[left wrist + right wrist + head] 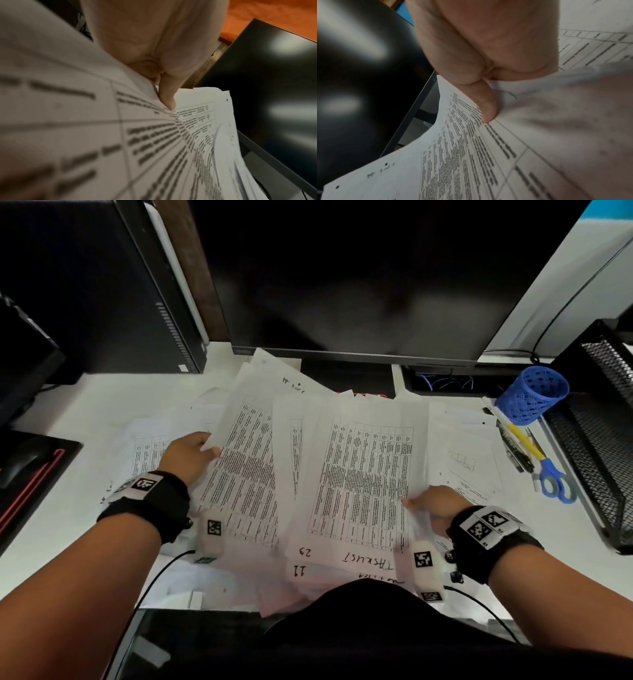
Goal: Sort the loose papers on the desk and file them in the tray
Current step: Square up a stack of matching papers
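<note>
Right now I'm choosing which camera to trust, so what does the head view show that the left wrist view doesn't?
Only the head view shows the right hand, mesh tray, blue pen cup and scissors. Only the left wrist view shows the thumb pressing on the sheets up close. Both show the left hand gripping the printed papers before the dark monitor.

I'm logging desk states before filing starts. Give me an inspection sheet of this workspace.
Surface: white desk, mostly covered by sheets.
Job's things: papers fanned and lifted off the desk in both hands, more lying flat beneath; black mesh tray at right.
Clutter: blue pen cup tipped over; pens and scissors spilled beside the tray.
Grippers: left hand and right hand each grip a paper edge.
Cables: black cable behind the cup.
Surroundings: dark monitor, computer tower, mouse on a pad.
</note>
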Tool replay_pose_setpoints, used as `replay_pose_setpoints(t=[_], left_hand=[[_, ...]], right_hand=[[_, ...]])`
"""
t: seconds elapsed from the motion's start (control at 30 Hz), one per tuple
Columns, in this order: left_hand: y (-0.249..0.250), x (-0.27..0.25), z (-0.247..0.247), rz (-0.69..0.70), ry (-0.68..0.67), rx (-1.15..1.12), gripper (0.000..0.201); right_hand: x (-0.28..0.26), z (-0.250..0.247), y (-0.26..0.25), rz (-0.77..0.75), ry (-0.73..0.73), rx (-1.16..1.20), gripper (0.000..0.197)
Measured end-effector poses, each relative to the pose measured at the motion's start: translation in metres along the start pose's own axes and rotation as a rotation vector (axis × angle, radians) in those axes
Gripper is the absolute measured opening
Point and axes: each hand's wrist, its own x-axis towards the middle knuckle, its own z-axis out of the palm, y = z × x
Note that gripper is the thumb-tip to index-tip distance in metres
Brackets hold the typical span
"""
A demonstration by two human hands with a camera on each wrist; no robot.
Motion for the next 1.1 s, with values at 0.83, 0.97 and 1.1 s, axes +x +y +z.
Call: replay_pose_setpoints(t=[0.83, 0.97, 1.1], left_hand=[[0.005, -0.057, 0.084, -0.096, -0.419, -0.167, 0.058], [0.013, -0.059, 0.065, -0.037, -0.415, -0.297, 0.058], [0.041, -0.057, 0.045, 0.043, -0.433, -0.292, 0.048]], right_hand=[[-0.042, 0.023, -0.026, -0.195, -0.094, -0.129, 0.014], [-0.054, 0.005, -0.030, -0.351, -0.092, 0.142, 0.044], [-0.072, -0.008, -0.049, -0.485, -0.044, 0.327, 0.034]])
